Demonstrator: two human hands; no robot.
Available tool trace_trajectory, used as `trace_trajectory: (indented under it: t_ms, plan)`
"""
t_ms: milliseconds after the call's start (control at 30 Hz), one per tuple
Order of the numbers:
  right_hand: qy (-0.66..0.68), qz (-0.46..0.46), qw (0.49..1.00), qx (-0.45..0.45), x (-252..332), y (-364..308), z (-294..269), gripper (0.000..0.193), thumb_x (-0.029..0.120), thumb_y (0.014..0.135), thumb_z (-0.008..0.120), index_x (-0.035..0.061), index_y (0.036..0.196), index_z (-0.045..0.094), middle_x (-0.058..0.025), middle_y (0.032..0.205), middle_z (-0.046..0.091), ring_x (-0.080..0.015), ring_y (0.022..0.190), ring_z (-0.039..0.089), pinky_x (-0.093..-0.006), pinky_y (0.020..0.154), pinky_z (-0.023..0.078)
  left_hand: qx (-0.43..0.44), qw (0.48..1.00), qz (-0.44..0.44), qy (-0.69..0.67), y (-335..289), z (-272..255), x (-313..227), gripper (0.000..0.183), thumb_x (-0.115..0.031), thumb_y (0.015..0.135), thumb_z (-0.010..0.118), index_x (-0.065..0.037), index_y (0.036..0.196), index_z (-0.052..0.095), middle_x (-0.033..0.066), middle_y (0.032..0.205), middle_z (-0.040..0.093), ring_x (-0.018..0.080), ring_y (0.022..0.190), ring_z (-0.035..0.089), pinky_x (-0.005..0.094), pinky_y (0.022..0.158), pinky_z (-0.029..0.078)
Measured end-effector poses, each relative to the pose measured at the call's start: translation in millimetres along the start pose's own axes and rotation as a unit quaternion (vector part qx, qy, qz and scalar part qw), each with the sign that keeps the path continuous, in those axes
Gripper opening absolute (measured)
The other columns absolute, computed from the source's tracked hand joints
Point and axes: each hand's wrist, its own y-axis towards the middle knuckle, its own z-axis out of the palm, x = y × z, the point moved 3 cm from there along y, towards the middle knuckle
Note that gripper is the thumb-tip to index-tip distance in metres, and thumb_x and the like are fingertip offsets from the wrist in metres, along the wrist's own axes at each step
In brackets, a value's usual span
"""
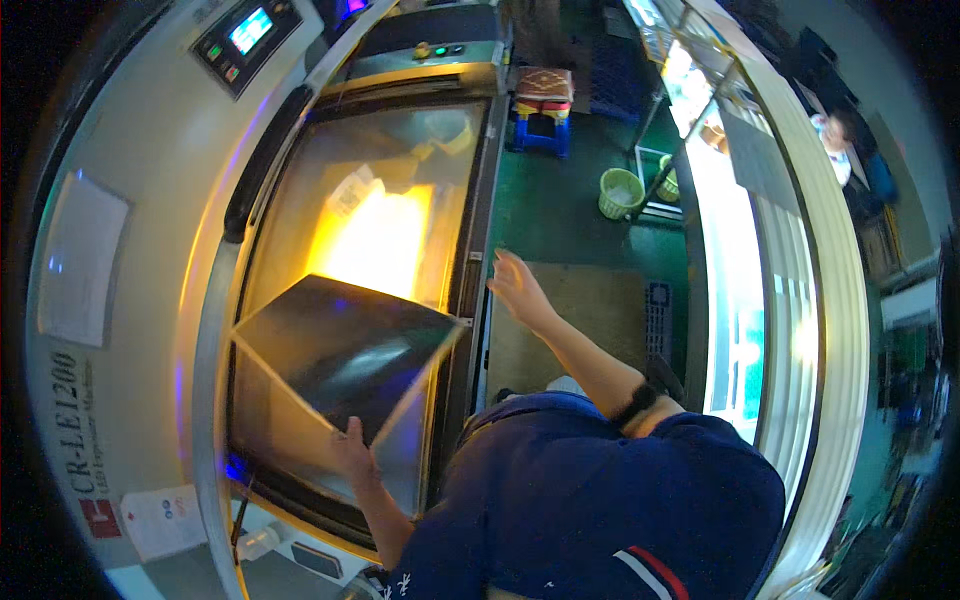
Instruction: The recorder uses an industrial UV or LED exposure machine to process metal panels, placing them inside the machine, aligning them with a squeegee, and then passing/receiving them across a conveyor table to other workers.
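Observation:
A dark, flat framed screen (pixel 350 345) with pale edges lies turned at an angle over the glass bed (pixel 320 430) of an exposure machine. My left hand (pixel 355 458) grips its near edge, fingers partly hidden by the frame. Past the screen, a bright yellow-white patch (pixel 375 240) glows through the glass, with a small pale sheet (pixel 352 190) at its upper left. My right hand (pixel 522 290) hangs empty just right of the machine's dark side rim (pixel 478 230), its fingers loosely apart.
The raised white lid (pixel 150 240) with a black handle (pixel 265 165) and control panel (pixel 245 45) stands left. Beyond the machine's right side are a stool (pixel 543 105) and green basket (pixel 620 192). A brightly lit table (pixel 735 300) runs along my right; another person (pixel 835 145) is farther off.

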Motion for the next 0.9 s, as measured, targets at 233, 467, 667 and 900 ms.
trace_trajectory:
  t_ms: [233, 467, 667, 900]
  plan:
    - [0.165, 0.207, 0.964, 0.023, -14.7, -160.7, -194.8, 0.063, 0.055, 0.098, 0.042, 0.0033, 0.133, 0.054, -0.0118, 0.125, 0.062, -0.0226, 0.11, 0.06, -0.0412, 0.093, 0.044, 0.282, 0.919, 0.27, 0.055, -58.6, 121.8, -6.1, 0.04, -0.015, 0.081, 0.072, 0.007, 0.112, 0.059, 0.0145, 0.106, 0.062, 0.0249, 0.102, 0.057, 0.0396, 0.09, 0.045]
    - [-0.069, 0.08, 0.933, -0.345, 59.4, -378.8, -319.4, 0.038, 0.034, 0.094, 0.063, -0.0032, 0.098, 0.068, -0.005, 0.083, 0.068, -0.0127, 0.075, 0.062, -0.0314, 0.071, 0.05, 0.608, 0.708, 0.325, 0.153, -237.1, 283.9, -55.0, 0.028, -0.016, 0.08, 0.071, 0.004, 0.1, 0.065, 0.0036, 0.081, 0.063, 0.0151, 0.078, 0.058, 0.0321, 0.07, 0.047]
    - [-0.03, 0.091, 0.804, -0.587, -42.5, -541.4, -353.4, 0.046, 0.041, 0.095, 0.061, -0.0031, 0.089, 0.069, -0.0081, 0.076, 0.067, -0.0125, 0.072, 0.062, -0.0309, 0.067, 0.05, 0.645, 0.552, 0.45, 0.277, -325.3, 413.0, 22.7, 0.049, -0.021, 0.087, 0.067, -0.001, 0.13, 0.056, 0.0121, 0.117, 0.064, 0.0224, 0.099, 0.062, 0.0352, 0.088, 0.048]
    - [0.06, 0.121, 0.722, -0.678, -65.7, -565.4, -338.4, 0.056, 0.047, 0.095, 0.06, -0.0011, 0.066, 0.064, -0.0069, 0.058, 0.06, -0.015, 0.051, 0.059, -0.0316, 0.048, 0.047, 0.74, 0.379, 0.39, 0.396, -336.4, 480.6, 69.0, 0.059, -0.024, 0.089, 0.067, -0.006, 0.142, 0.048, 0.0161, 0.139, 0.054, 0.0312, 0.125, 0.055, 0.039, 0.103, 0.044]
